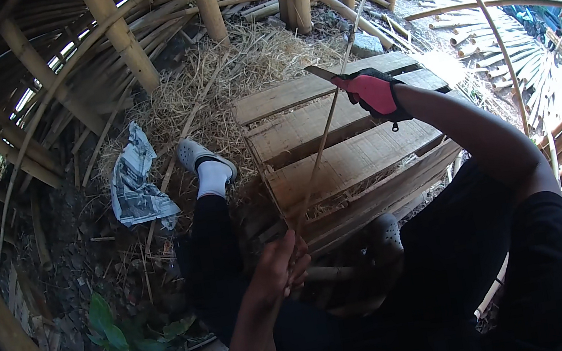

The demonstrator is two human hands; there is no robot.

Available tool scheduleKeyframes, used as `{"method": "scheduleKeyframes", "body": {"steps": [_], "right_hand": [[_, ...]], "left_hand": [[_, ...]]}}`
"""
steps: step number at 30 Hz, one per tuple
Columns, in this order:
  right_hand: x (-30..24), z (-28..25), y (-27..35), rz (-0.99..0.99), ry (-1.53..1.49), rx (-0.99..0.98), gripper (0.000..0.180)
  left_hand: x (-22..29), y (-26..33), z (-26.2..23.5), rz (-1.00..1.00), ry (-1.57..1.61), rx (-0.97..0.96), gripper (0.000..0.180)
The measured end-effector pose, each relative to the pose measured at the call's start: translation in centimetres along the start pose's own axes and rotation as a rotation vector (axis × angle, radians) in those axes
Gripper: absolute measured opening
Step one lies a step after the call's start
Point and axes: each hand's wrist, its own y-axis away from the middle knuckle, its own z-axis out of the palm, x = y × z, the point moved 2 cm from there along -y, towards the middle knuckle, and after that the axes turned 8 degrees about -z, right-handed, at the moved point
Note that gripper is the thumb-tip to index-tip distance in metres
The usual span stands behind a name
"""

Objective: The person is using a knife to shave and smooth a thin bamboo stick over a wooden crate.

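The left hand [281, 266] has its fingers closed round a strip [321, 149], which slants up over the crate [365, 155] to the gloved right hand [372, 94], its fingers wrapped round a knife [320, 73]; beyond lie straw [256, 56] and, farther, upright poles [207, 5]

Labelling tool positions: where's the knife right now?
In the head view, upper half, just right of centre: the knife is in the gloved right hand, blade pointing left, by the thin bamboo strip, above the slatted crate.
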Motion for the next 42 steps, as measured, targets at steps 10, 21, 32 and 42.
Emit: {"method": "scheduleKeyframes", "body": {"steps": [10,21,32,42], "right_hand": [[-1.3,0.0,0.7,-0.114,0.062,-0.216,0.06],[-1.1,0.4,1.2,-0.074,0.171,-0.105,0.056],[-2.6,4.5,3.3,-0.016,0.111,-0.197,0.051],[-0.2,0.5,-1.9,-0.14,0.295,-0.022,0.061]], "left_hand": [[-0.3,-0.3,0.1,-0.048,0.102,-0.056,0.046],[-0.4,-0.5,-0.6,-0.098,0.131,-0.082,0.045],[-1.5,-0.4,-2.3,-0.142,0.344,-0.24,0.044],[-1.0,-0.7,-1.3,-0.144,0.328,-0.225,0.046]]}}
